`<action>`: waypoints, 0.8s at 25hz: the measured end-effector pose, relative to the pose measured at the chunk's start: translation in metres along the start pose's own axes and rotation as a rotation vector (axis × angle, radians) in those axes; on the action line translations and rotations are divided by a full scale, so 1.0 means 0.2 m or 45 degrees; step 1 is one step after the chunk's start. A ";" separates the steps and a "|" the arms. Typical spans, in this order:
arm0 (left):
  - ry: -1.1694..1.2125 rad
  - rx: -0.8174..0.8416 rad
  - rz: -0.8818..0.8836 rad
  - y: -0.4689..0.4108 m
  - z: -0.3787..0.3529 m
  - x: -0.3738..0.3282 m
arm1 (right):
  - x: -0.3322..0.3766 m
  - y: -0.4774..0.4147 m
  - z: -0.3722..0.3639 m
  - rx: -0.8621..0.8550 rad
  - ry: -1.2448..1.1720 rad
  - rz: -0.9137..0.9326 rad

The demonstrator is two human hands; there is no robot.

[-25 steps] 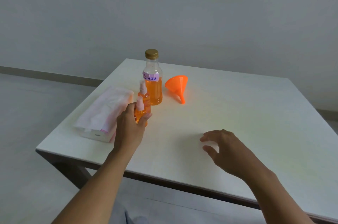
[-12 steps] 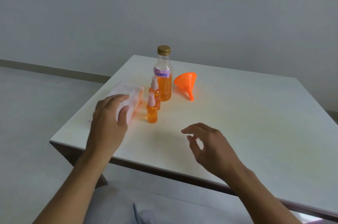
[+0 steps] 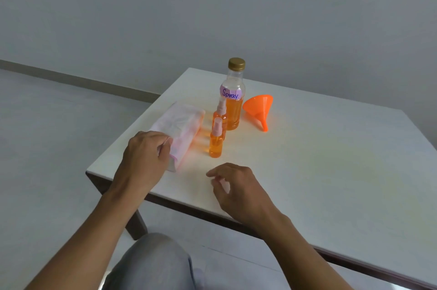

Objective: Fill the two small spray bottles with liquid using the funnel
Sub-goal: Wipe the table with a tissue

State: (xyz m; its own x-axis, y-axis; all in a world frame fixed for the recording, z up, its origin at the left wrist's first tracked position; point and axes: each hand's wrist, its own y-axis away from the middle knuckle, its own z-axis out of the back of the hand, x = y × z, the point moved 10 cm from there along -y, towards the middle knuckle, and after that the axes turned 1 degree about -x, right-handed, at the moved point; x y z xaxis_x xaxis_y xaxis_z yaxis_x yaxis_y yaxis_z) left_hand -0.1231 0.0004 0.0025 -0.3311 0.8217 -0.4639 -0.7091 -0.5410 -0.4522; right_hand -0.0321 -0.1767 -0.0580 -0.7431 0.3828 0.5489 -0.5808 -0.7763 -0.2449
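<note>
A white square tabletop (image 3: 331,171) on a dark frame carries five things, all in its far-left part. A soft pink-and-white tissue pack (image 3: 182,128) lies along the left edge, one short end toward the near-left corner. Just beside it, toward the middle, a small clear plastic spray bottle (image 3: 216,143) of orange liquid stands upright, with a second spray bottle (image 3: 220,114) of the same kind right behind it. Close behind these stands a tall clear bottle (image 3: 233,100) with a gold cap and a purple "Spray" label, roughly half full of orange liquid. An orange plastic funnel (image 3: 259,109) lies tipped beside the tall bottle on its right-edge side, spout toward the near edge.
</note>
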 end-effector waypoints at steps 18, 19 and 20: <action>0.356 0.181 -0.567 0.17 0.26 -0.74 | 0.07 0.04 0.42 -0.269 -0.305 0.121; 0.461 0.165 -0.492 0.15 0.26 -0.74 | 0.00 0.06 0.44 -0.201 -0.428 0.029; 0.558 0.153 -0.430 0.13 0.24 -0.74 | -0.06 0.08 0.46 -0.120 -0.542 -0.048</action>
State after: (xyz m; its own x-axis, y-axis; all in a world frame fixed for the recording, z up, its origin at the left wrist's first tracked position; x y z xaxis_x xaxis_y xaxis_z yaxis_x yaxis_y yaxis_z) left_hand -0.1220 -0.1262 0.0966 0.1978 0.7804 -0.5931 -0.8053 -0.2157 -0.5523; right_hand -0.0019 -0.2393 0.0053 -0.5290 0.1539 0.8346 -0.6475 -0.7089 -0.2797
